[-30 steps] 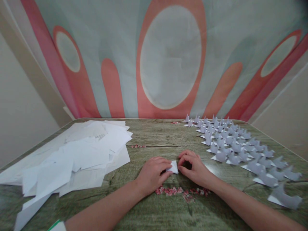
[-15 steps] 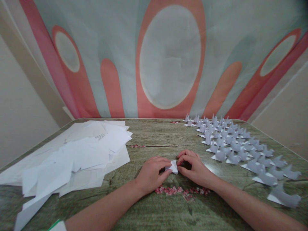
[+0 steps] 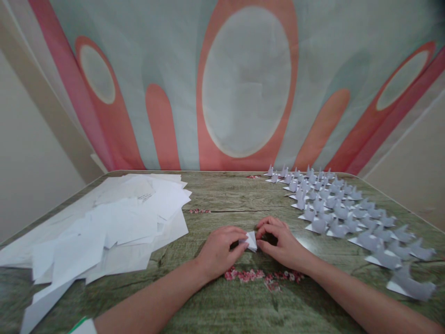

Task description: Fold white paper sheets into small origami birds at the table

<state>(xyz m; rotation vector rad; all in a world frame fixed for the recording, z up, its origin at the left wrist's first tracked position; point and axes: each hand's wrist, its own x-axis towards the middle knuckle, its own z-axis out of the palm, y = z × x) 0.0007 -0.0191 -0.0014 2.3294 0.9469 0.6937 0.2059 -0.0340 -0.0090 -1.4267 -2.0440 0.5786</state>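
Between my hands, low over the front middle of the table, is a small folded piece of white paper (image 3: 251, 241) with layered, pointed edges. My left hand (image 3: 222, 248) pinches its left side between thumb and fingers. On the other side my right hand (image 3: 276, 239) has its thumb and fingertips curled in at the paper's right edge, closed on it. My fingers cover both ends of the paper, so its full shape is hidden.
Loose white sheets (image 3: 121, 222) lie in an overlapping heap on the left of the wood-patterned table (image 3: 222, 195). Several rows of folded white paper birds (image 3: 337, 227) stand along the right side. A patterned cloth backdrop (image 3: 181, 69) rises behind the table.
A flap of the folded paper now shows a sharper slanted crease and a narrower triangular face. Both hands stay almost in the same place.
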